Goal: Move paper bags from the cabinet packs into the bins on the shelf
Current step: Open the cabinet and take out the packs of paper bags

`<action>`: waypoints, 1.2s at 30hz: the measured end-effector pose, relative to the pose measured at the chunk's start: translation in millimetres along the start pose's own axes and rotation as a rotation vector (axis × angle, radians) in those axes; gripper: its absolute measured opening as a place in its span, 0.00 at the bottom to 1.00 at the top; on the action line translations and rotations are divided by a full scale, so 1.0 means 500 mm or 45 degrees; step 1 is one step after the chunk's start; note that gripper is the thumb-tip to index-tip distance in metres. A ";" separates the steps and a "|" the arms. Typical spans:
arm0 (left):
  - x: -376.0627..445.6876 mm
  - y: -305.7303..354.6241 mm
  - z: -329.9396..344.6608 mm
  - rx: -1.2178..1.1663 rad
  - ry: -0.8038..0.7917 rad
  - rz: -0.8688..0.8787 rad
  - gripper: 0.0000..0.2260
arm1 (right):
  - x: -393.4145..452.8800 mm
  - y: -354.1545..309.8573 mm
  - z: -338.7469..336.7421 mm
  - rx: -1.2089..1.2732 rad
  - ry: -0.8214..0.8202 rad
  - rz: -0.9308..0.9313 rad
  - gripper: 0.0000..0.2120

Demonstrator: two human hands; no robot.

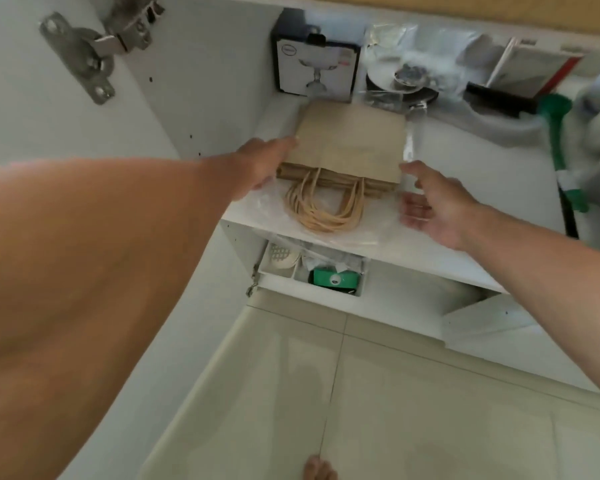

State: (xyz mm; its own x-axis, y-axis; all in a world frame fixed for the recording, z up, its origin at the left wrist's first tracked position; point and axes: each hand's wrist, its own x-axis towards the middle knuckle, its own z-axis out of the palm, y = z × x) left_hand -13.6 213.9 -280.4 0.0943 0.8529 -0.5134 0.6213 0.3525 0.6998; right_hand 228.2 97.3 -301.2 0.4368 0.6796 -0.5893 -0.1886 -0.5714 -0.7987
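Note:
A flat stack of brown paper bags [350,143] lies in a clear plastic pack [371,233] on the white cabinet shelf [482,188]. Their twisted paper handles [323,206] hang toward the shelf's front edge. My left hand [260,164] reaches in at the stack's left side, fingertips touching its left edge. My right hand [433,206] hovers at the stack's right front corner, fingers spread, close to the plastic wrap but holding nothing. No bins are in view.
Behind the bags stand a boxed glass dish [314,64], plastic-wrapped items [406,74] and a green-handled tool [561,147]. A lower tray [312,271] holds a green box. The open cabinet door with its hinge [84,53] is at left. Tiled floor lies below.

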 end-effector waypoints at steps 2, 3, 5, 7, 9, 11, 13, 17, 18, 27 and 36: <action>0.030 -0.003 0.002 -0.123 -0.044 -0.026 0.31 | 0.020 -0.006 0.020 -0.081 -0.004 -0.016 0.13; 0.037 -0.001 0.001 -0.177 -0.071 -0.051 0.29 | 0.030 -0.008 0.025 -0.110 0.019 -0.031 0.12; 0.043 0.001 -0.006 -0.251 -0.111 -0.074 0.22 | 0.041 -0.013 0.028 -0.089 0.036 -0.040 0.10; 0.036 0.002 -0.013 -0.291 -0.148 -0.102 0.16 | 0.042 -0.016 0.021 -0.003 -0.013 0.014 0.10; 0.027 -0.006 -0.015 -0.299 -0.207 -0.147 0.16 | 0.036 -0.011 0.009 0.080 -0.078 0.070 0.13; 0.006 -0.014 -0.016 -0.279 -0.244 -0.172 0.17 | 0.026 -0.002 -0.003 0.109 -0.095 0.076 0.19; -0.020 -0.024 -0.018 -0.274 -0.249 -0.186 0.16 | 0.003 0.008 -0.010 0.107 -0.107 0.070 0.21; -0.092 -0.045 -0.026 -0.309 -0.257 -0.215 0.11 | -0.065 0.029 -0.024 0.063 -0.148 0.046 0.17; -0.114 -0.050 -0.030 -0.305 -0.276 -0.218 0.09 | -0.084 0.035 -0.029 0.042 -0.154 0.047 0.18; -0.360 -0.083 -0.134 -0.292 -0.340 -0.157 0.11 | -0.377 0.039 -0.047 0.091 -0.202 0.099 0.27; -0.711 -0.058 -0.372 -0.274 -0.573 -0.334 0.23 | -0.840 -0.053 -0.067 0.069 -0.267 0.172 0.20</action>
State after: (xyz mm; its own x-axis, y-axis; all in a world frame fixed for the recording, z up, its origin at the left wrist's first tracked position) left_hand -209.5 -27.8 -25.9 0.3099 0.4943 -0.8122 0.5005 0.6415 0.5814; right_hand 78.9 -188.6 -28.5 0.2133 0.6824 -0.6992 -0.2826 -0.6419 -0.7128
